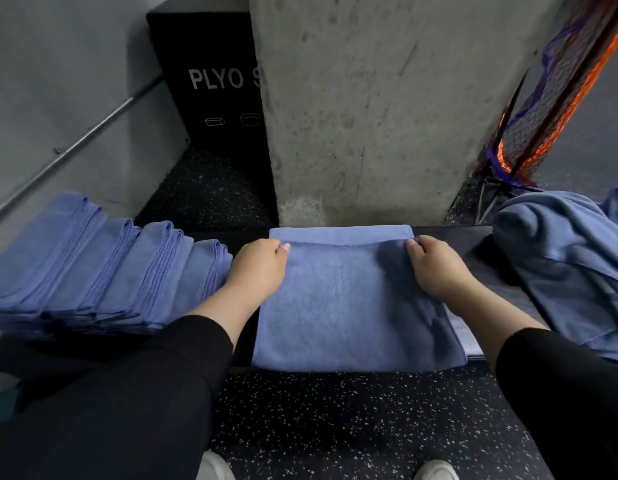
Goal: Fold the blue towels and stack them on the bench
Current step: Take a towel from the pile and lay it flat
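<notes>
A blue towel point(352, 303) lies flat on the dark counter point(473, 233), with its upper layer folded nearly to the far edge. The left hand point(257, 268) and right hand point(435, 268) pinch that layer's far corners with curled fingers. Folded towels point(93, 268) lie at the left, a loose heap of towels point(563, 258) at the right.

2 black sleeves point(183, 344) pushed up the forearms, white shoes point(435, 470) below.

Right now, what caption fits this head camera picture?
Both hands pinch a blue towel's folded edge on the bench.
</notes>
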`<state>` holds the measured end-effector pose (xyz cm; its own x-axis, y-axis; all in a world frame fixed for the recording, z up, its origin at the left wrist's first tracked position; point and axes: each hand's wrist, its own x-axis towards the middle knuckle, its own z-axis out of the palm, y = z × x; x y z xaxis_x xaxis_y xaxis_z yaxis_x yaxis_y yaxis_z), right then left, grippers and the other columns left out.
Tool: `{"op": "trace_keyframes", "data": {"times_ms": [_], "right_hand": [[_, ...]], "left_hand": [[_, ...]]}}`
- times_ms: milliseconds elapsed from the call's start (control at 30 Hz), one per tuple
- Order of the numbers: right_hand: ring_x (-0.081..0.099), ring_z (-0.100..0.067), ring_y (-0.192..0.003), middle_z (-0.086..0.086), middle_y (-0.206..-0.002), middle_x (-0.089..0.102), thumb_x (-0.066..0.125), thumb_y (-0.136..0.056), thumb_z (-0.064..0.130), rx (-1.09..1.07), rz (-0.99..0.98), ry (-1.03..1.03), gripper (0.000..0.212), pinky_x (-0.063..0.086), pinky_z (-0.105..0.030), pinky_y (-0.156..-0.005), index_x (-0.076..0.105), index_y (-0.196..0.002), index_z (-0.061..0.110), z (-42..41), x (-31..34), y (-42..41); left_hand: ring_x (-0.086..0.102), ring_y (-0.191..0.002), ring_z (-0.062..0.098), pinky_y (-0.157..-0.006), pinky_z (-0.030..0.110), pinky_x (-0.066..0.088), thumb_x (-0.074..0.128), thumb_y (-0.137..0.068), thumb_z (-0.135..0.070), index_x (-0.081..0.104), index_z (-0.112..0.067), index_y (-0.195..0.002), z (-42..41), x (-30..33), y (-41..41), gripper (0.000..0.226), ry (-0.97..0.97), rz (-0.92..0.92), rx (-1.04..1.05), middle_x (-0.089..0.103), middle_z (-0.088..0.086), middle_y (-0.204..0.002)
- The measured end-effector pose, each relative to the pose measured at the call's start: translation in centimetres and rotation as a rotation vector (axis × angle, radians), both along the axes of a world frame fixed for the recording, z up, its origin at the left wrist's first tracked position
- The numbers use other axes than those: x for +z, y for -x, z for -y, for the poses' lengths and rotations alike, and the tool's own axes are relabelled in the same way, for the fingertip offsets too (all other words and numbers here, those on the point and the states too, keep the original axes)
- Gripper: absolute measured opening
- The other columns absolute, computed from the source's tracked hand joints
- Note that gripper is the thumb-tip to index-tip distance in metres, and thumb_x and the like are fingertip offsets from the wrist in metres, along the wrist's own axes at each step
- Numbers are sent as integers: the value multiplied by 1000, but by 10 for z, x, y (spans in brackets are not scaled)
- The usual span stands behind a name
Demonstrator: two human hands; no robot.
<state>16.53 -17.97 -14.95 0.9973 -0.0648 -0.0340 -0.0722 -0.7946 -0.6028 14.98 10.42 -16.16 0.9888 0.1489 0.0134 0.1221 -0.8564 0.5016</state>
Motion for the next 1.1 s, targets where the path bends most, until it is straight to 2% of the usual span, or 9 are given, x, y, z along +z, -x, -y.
{"op": "trace_keyframes", "data": {"times_ms": [100,233,400,567,667,833,900,1000,1100], "right_hand": [[57,-37,-97,-21,-99,63,37,-107,25,61,-39,98,37,33,-36,-71,59,-93,-2,-3,5,0],[53,-32,-86,-18,-94,62,37,-105,23,103,-135,172,35,32,-34,-69,53,-79,5,2,13,13],[48,-28,-88,-18,-104,60,35,-106,20,209,-269,317,32,29,-33,-69,55,-89,2,9,32,43],[51,-25,-85,-11,-93,58,38,-107,26,275,-333,320,30,36,-31,-72,56,-90,9,18,41,68],[51,-25,-74,-9,-74,57,47,-103,23,231,-282,168,34,39,-35,-69,53,-74,5,28,39,75],[34,-17,-58,0,-55,37,52,-100,19,-43,-119,-622,29,26,-31,-57,51,-71,15,39,47,75],[30,-15,-53,5,-49,38,52,-101,25,-105,-28,-678,38,20,-29,-52,47,-64,19,38,53,69],[42,-4,-60,18,-57,52,50,-104,30,-123,72,-612,36,33,-26,-57,58,-72,15,31,50,51],[46,-7,-70,5,-72,58,48,-104,36,-129,155,-489,39,39,-31,-65,61,-85,4,21,36,26]], "left_hand": [[51,-75,28,-62,36,31,41,-107,-32,43,-13,-67,1,4,3,44,-48,-41,-22,53,5,-71],[49,-77,25,-63,35,29,37,-108,-32,40,-16,-67,2,11,20,44,-134,-123,-72,48,1,-72],[54,-78,25,-64,34,31,37,-107,-35,41,-19,-68,-1,15,51,43,-160,-188,-149,54,2,-77],[54,-78,25,-64,35,32,38,-108,-34,45,-15,-70,-4,19,81,43,-108,-230,-187,55,5,-78],[53,-74,24,-65,36,35,40,-107,-33,47,-11,-72,-8,27,88,42,20,-224,-182,55,6,-75],[47,-75,14,-75,36,37,53,-88,-44,61,-7,-79,-12,47,83,40,561,-91,-42,53,2,-76],[44,-79,12,-75,35,35,49,-79,-50,64,-15,-85,-12,53,75,39,656,-11,58,51,0,-81],[41,-70,14,-67,34,32,46,-93,-46,51,-12,-75,-10,54,58,39,574,66,108,46,3,-72],[32,-57,18,-55,36,23,46,-105,-33,34,-14,-64,-8,43,35,47,385,140,149,36,-1,-57]]}}
